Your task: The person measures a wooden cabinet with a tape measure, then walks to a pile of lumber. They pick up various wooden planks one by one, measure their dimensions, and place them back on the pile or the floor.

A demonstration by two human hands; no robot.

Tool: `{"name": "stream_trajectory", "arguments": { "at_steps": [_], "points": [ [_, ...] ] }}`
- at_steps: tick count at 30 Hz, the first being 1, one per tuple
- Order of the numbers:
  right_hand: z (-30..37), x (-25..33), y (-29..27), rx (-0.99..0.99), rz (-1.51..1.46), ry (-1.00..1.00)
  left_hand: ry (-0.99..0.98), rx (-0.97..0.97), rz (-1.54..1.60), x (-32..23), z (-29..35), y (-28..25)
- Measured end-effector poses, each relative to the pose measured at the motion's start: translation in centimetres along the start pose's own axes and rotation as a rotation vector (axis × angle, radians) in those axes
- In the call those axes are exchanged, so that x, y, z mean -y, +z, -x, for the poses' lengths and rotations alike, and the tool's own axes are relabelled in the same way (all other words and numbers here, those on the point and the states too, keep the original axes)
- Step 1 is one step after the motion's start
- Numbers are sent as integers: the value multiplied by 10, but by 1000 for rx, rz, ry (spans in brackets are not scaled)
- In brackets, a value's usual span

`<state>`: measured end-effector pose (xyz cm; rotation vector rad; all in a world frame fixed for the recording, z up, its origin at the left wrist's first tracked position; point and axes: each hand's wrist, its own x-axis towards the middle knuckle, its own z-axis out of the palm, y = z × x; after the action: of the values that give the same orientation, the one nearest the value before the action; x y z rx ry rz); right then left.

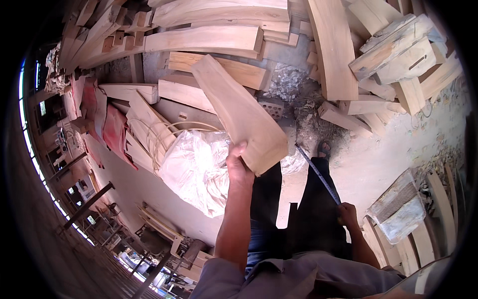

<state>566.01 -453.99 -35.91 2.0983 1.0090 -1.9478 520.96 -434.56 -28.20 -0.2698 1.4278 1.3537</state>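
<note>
The left hand point(239, 164) is closed on the lower corner of a pale wooden board point(244, 109), its thumb on the upper face near the side edge. The board slants up and to the left in front of the body, its broad end near the legs point(316, 199) and its narrower end in front of stacked timbers point(204, 41); whether that far end touches them, I cannot tell. One long edge of the board curves inward, and its broad end has a blunt, angled edge. The right hand point(347, 215) is wrapped around the lower end of a dark blue measuring strip point(318, 174), whose free end points up and left, near the board's broad end but apart from it in the view. Just left of the left hand, a crumpled white plastic sheet point(194, 169) crowds that side. Pale floor point(378, 159) opens out to the right of the strip, bounded above by a heap of offcuts point(368, 107) and below by a plastic-wrapped block point(398, 209) with curved timber pieces point(443, 204) beside it. Another stretch of floor runs left of the sheet, toward a red cover point(107, 117).
</note>
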Motion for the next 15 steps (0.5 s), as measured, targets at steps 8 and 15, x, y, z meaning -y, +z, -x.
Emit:
{"name": "stream_trajectory", "arguments": {
  "at_steps": [8,15],
  "points": [
    [-15,236,68,483,-862,71,-82,65,127,-13,74,-31],
    [-29,277,124,748,-1050,-6,-210,6,-53,-47,121,-45]
  ]
}}
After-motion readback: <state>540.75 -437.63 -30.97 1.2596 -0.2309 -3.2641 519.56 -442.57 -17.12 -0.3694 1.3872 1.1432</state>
